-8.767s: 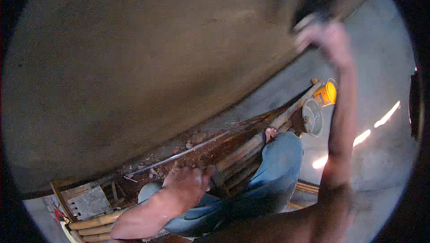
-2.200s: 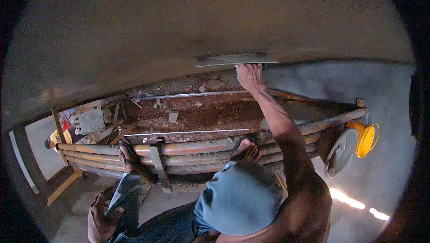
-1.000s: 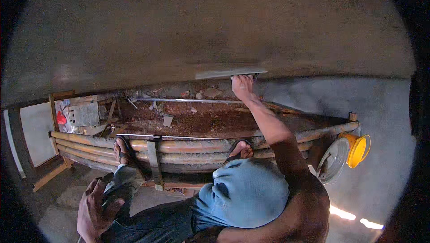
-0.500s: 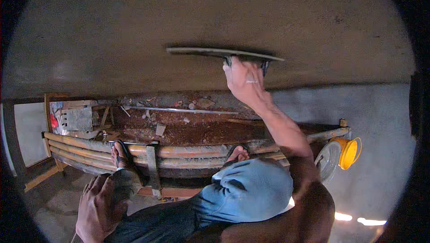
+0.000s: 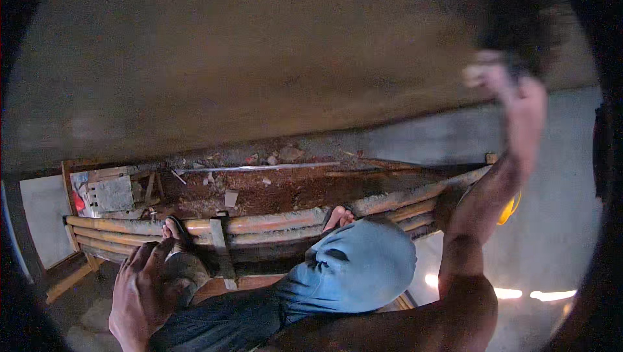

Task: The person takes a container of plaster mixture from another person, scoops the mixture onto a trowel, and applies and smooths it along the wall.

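At the upper right, my right hand (image 5: 503,78), smeared by motion, grips a plastering trowel (image 5: 522,24). The trowel is a dark blur against the brown, freshly coated wall (image 5: 279,60); whether it touches the surface I cannot tell. My right arm is stretched up and outward. Low on the left, my left hand (image 5: 139,287) hangs beside my leg with its fingers loosely bent and apart, and nothing shows in it.
My sandalled feet stand on a platform of lashed poles (image 5: 279,223) with a wooden crosspiece (image 5: 221,248). Below lies reddish ground with rubble and a long metal bar (image 5: 259,168). A yellow bucket (image 5: 508,211) is partly behind my right arm. Grey blocks (image 5: 111,193) sit at left.
My right hand has swept the trowel from the middle of the wall up and to the right. The yellow bucket is now mostly covered by my arm. My left hand has barely moved.
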The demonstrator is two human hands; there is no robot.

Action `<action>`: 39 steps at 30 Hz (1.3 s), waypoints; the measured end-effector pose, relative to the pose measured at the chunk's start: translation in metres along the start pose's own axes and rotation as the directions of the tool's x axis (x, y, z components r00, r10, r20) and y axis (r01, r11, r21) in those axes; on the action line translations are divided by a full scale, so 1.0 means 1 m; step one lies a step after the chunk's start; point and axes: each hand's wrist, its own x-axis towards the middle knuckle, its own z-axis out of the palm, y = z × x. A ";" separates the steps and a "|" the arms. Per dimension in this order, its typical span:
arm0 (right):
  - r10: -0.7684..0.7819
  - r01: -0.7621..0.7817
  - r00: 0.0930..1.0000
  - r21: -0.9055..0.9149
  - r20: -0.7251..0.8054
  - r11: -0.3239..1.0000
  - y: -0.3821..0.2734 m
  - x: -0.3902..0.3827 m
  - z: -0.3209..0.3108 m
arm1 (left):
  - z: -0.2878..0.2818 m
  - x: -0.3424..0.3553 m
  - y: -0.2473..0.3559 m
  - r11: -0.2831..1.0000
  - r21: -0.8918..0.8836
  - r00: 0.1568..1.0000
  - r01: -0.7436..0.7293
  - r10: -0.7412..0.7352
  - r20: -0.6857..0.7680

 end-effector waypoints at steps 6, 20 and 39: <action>0.212 0.029 0.869 -0.473 0.447 0.880 0.163 -0.072 0.244 | -0.004 0.007 0.029 0.993 0.094 0.998 0.067 -0.065 -0.019; 0.144 0.104 0.807 -0.378 0.572 0.920 0.211 -0.033 0.354 | -0.018 -0.094 0.071 0.991 -0.095 0.969 0.096 -0.114 -0.218; -0.246 0.285 0.944 0.170 -0.218 0.943 -0.068 0.032 -0.059 | 0.024 0.044 0.062 0.681 -0.089 0.677 -0.727 0.689 -0.259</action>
